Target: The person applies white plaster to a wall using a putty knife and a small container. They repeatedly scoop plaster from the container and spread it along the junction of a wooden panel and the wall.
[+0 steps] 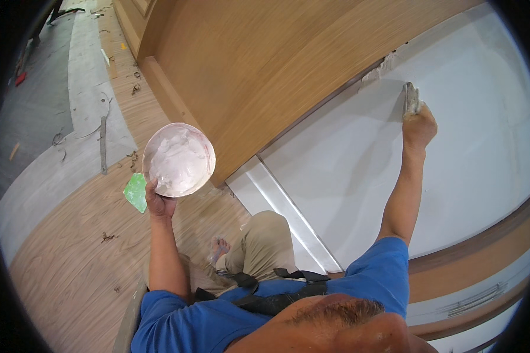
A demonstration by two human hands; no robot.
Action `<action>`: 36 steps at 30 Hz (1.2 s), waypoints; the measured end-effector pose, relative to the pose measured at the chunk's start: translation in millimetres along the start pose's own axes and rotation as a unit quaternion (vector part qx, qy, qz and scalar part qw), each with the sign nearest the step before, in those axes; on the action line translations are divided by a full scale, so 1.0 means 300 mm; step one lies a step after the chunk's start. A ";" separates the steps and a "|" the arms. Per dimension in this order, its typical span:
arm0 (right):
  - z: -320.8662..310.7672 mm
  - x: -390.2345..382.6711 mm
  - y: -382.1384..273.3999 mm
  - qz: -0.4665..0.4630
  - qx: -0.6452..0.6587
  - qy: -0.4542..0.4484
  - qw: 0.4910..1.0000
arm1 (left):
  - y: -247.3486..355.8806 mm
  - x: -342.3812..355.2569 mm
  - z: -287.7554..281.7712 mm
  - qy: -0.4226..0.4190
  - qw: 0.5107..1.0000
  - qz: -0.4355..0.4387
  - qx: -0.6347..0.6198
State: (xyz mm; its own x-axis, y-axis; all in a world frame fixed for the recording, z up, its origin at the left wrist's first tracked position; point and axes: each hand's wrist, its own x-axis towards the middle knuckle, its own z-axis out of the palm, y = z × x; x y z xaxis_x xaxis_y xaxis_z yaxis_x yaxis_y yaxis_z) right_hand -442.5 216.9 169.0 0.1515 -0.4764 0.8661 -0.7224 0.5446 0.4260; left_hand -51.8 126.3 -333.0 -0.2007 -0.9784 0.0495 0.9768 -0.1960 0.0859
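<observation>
My left hand (160, 203) grips the near edge of a round bowl (211, 167), its thumb over the rim. Pale pinkish-white putty (179, 157) fills the bowl in a smeared heap. A green sheet with white smears (136, 192) shows beside that hand; whether I hold it or it lies behind cannot be told. Out to the right, my arm is stretched over a white wall panel (335, 156). There my right hand (420, 128) is closed around a putty-coated putty knife (408, 97), close to the panel. Fresh putty (386, 66) lies along the seam with the wood panel.
A large wood-grain panel (265, 70) meets the white one along a slanting seam. Wood-look flooring (82, 253) spreads at left, with scraps and a grey strip (103, 145) on it. A pale metallic strip (288, 203) crosses near my bent knee (265, 235).
</observation>
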 end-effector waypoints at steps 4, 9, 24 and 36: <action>-0.007 -0.017 -0.036 0.081 0.111 0.038 0.990 | -0.001 0.003 0.007 -0.001 1.000 0.002 -0.001; 0.107 -0.062 -0.119 0.220 0.287 0.006 0.932 | -0.008 0.006 -0.012 0.003 1.000 -0.004 -0.009; 0.074 -0.089 -0.248 0.110 0.146 -0.047 0.982 | -0.005 0.004 -0.006 -0.004 1.000 0.011 0.017; 0.158 -0.019 -0.180 -0.019 0.036 -0.100 0.994 | -0.008 0.004 -0.004 0.006 1.000 0.003 0.011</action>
State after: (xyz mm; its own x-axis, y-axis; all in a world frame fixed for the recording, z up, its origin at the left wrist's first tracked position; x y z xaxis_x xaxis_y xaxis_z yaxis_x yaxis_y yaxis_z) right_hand -436.5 157.5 128.7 0.0477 -0.6281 0.7766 -0.7664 0.4757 0.4318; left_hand -54.4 125.5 -334.4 -0.1929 -0.9805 0.0382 0.9763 -0.1879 0.1074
